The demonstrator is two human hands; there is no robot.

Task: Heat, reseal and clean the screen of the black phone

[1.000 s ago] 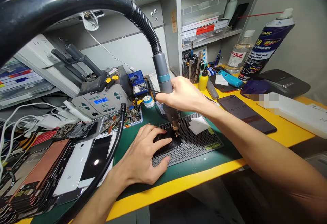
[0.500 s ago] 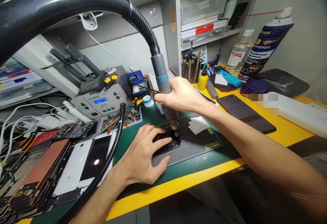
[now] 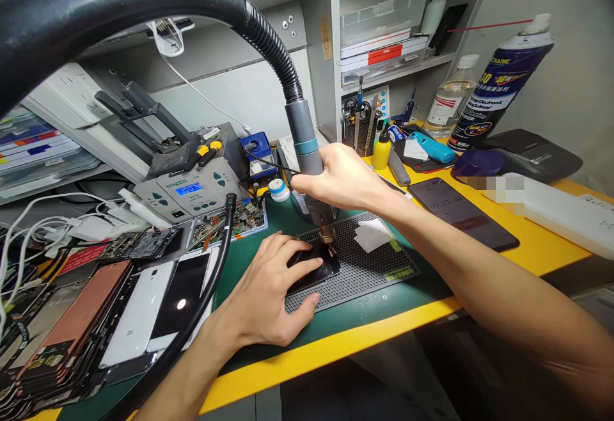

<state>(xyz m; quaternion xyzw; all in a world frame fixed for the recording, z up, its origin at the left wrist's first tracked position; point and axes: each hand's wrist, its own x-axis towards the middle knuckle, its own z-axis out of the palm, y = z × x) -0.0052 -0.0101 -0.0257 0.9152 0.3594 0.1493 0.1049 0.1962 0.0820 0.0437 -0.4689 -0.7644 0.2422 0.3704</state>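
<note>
My right hand (image 3: 336, 176) is wrapped round the grey handle of a hot air gun (image 3: 301, 128), fed by a thick black hose. The gun points down, its brass-coloured nozzle close above a dark phone (image 3: 311, 275); whether they touch I cannot tell. Across that phone lies my left hand (image 3: 275, 286), fingers spread, fingertips on its glossy face and the thumb over the mat. Part of the phone is hidden under the hand. Beneath it is a grey honeycomb-patterned mat (image 3: 355, 280), with white wipes (image 3: 372, 235) at its upper right.
Left of the hands are white phones (image 3: 139, 309) and a stack of phone parts (image 3: 62, 338). A control station (image 3: 189, 187) with a lit display stands behind. To the right are a phone showing a timer (image 3: 460, 213), a yellow bottle (image 3: 381, 150) and a spray can (image 3: 503, 88).
</note>
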